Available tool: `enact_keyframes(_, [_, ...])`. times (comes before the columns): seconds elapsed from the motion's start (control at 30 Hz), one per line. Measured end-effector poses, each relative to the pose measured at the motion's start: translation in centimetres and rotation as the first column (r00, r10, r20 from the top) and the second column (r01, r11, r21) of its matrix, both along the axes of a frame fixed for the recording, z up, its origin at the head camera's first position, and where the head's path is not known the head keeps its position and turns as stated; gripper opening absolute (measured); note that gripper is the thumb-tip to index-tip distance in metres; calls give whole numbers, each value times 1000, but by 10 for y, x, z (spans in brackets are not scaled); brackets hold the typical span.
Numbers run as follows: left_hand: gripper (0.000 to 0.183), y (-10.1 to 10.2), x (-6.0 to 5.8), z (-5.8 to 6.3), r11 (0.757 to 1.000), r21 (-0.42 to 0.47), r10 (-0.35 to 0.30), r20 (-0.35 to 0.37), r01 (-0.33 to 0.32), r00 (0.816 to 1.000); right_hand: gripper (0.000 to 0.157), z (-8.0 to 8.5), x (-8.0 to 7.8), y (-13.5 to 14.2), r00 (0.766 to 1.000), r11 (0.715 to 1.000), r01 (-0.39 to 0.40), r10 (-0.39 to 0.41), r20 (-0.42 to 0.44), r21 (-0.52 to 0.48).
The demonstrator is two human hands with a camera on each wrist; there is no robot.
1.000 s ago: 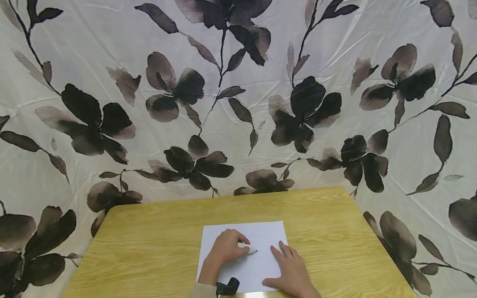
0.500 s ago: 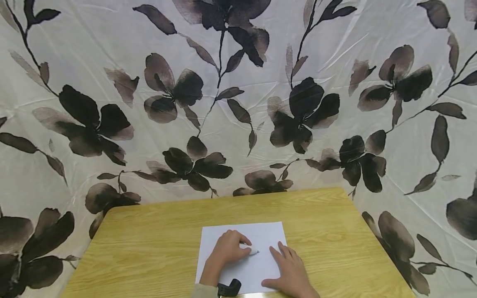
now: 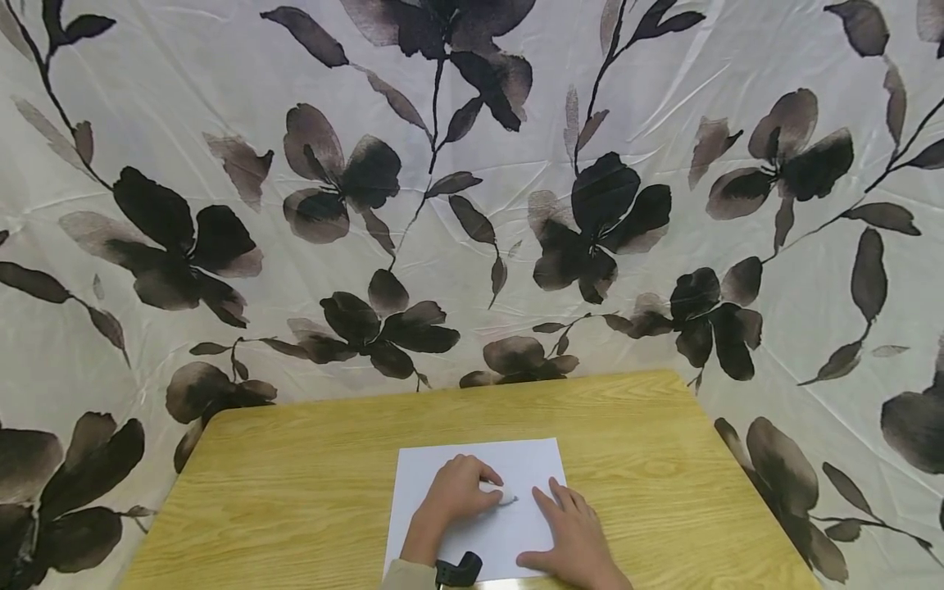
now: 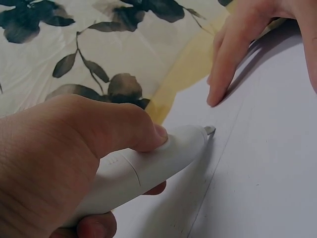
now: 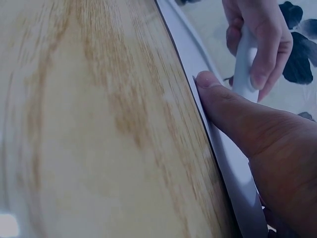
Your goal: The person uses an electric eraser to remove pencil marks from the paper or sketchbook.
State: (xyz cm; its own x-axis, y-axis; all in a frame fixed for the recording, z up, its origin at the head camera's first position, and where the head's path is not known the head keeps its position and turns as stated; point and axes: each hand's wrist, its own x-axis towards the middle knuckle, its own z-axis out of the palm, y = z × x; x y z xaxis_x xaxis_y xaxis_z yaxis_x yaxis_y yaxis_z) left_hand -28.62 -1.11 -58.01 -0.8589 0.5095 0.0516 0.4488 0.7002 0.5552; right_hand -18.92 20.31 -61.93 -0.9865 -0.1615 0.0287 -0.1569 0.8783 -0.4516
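Observation:
My left hand (image 3: 459, 490) holds a thick white pen-shaped tool (image 4: 166, 156) with a short metallic tip, the thumb lying along its top. The tool slants over a white sheet of paper (image 3: 509, 459), its tip close over the surface near a thin dark line (image 4: 210, 178) on the sheet. My right hand (image 3: 574, 533) rests with spread fingers on the sheet's right side. In the right wrist view the right thumb (image 5: 210, 84) presses near the paper's edge, while the left hand (image 5: 265, 42) grips the tool beyond it.
The paper lies at the front of a yellow wood-grain table (image 3: 295, 475). Behind and around the table hangs a pale cloth (image 3: 472, 246) with dark flowers. A black strap device (image 3: 459, 569) sits on the left wrist.
My left hand has slid slightly to the right across the sheet with the white tool, bringing the tip closer to the right hand. The right hand stays in place on the paper.

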Motion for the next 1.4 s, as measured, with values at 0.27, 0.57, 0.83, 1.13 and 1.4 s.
enact_keyframes(0.27, [10,4,0,2,1000,-16,10,-1,-10,1000,107,-1,1,0,1000,1000,12,-12,0,1])
enact_keyframes(0.57, [9,6,0,2,999,-35,5,-24,-6,1000,107,-3,1,-1,1000,1000,20,-20,-22,-6])
enact_keyframes(0.83, [10,10,-1,3,999,-43,-4,0,4,1000,107,-2,0,-1,1000,1000,7,-7,-8,-1])
enact_keyframes(1.13, [12,4,2,5,1000,-4,-4,18,4,1000,106,-6,-1,0,1000,1000,-1,1,-16,1])
enact_keyframes(1.4, [12,-47,17,8,994,74,82,-6,-81,997,108,-8,-1,1,1000,1000,-1,1,-10,18])
